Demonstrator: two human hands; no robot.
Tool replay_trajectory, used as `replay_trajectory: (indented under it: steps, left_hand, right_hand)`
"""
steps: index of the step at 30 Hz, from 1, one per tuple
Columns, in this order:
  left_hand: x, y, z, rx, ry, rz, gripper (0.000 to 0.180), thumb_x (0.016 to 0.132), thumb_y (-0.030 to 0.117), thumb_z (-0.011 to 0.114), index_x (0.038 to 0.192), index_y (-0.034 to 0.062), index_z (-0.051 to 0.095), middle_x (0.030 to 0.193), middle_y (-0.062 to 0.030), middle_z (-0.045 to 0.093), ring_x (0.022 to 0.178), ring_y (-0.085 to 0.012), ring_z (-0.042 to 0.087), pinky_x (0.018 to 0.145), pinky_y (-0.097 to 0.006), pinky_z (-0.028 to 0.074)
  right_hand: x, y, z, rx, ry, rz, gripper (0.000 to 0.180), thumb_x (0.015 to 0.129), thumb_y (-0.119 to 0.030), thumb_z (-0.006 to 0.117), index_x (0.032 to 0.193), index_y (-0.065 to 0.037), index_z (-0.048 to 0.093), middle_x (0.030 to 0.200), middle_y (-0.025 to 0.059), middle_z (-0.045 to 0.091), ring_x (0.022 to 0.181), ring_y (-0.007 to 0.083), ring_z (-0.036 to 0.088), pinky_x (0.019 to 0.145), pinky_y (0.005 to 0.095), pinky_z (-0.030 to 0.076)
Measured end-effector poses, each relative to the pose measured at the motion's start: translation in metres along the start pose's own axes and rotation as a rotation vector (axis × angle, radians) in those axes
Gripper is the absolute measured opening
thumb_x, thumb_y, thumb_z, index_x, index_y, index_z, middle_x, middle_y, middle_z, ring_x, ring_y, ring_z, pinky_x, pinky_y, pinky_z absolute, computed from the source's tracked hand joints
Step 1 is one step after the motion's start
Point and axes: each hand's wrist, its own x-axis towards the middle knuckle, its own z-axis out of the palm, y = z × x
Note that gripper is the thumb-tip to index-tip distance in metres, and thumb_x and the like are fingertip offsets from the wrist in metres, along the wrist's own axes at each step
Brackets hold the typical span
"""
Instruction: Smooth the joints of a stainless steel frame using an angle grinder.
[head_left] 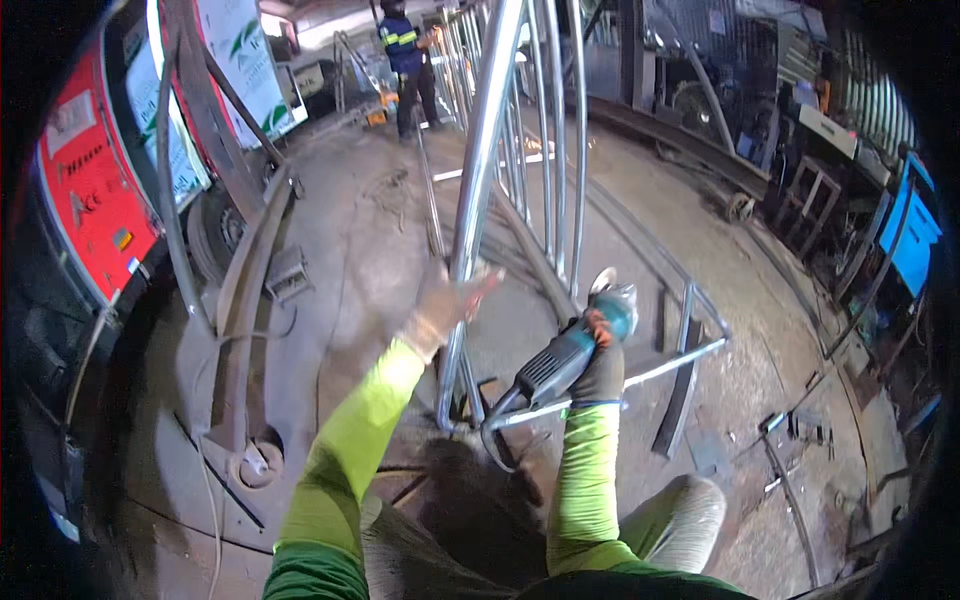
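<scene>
Far left we see a red panel (92, 185) beside a white sign (245, 60). Our left grip (447, 298) is clenched, seemingly, on the near steel gate (478, 170); our right grip (601, 365) clasps the grinder (570, 358), right of it.

Metal frame (478, 190) stands ahead; angle grinder (572, 352) right of its post, machine (95, 190) far left.

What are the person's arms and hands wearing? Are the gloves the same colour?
Both arms wear bright lime-green long sleeves, darker green near the shoulders. The left hand has a pale, beige-grey work glove with a ribbed cuff. The right hand has a dark grey glove with orange fingertips and a thin blue edge at the wrist.
</scene>
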Motion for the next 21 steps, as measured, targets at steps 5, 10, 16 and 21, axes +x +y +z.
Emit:
replay_trajectory:
  steps: [5,10,16,21]
  left_hand:
    - [-0.016,0.007,0.0,0.078,0.181,-0.007,0.027,0.079,0.019,0.081,0.084,0.0081,0.057,0.061,0.0027,0.053,0.045,-0.0055,0.048,0.039,-0.021,0.039]
    - [-0.005,-0.008,-0.014,0.015,0.256,-0.024,0.031,0.078,0.017,0.082,0.091,0.0067,0.056,0.066,0.0008,0.058,0.046,-0.0062,0.05,0.039,-0.021,0.04]
    - [0.0,-0.012,-0.005,0.21,0.312,0.094,0.022,0.081,0.011,0.076,0.092,0.0019,0.06,0.068,-0.003,0.064,0.046,-0.0059,0.053,0.038,-0.02,0.039]
    - [-0.018,-0.001,0.007,0.122,0.374,-0.046,0.02,0.089,0.01,0.067,0.104,0.0023,0.057,0.095,-0.012,0.07,0.068,-0.011,0.064,0.046,-0.021,0.045]
  right_hand:
    - [0.007,-0.035,0.045,-0.012,-0.113,0.116,0.01,0.08,-0.005,0.056,0.085,0.0,0.064,0.095,0.0114,0.067,0.081,0.0196,0.062,0.076,0.0338,0.051]
    - [-0.021,-0.089,0.045,-0.175,-0.089,0.314,0.013,0.079,-0.004,0.056,0.089,-0.001,0.064,0.093,0.0124,0.067,0.08,0.0218,0.064,0.077,0.0353,0.053]
    - [-0.052,-0.085,-0.064,-0.273,-0.067,0.582,0.022,0.088,-0.016,0.062,0.102,-0.001,0.06,0.092,0.0148,0.065,0.082,0.0306,0.066,0.073,0.0461,0.056]
    - [-0.064,-0.097,-0.055,-0.025,0.03,0.849,0.033,0.087,-0.02,0.062,0.113,-0.001,0.054,0.095,0.0182,0.063,0.083,0.0375,0.065,0.078,0.0546,0.056]
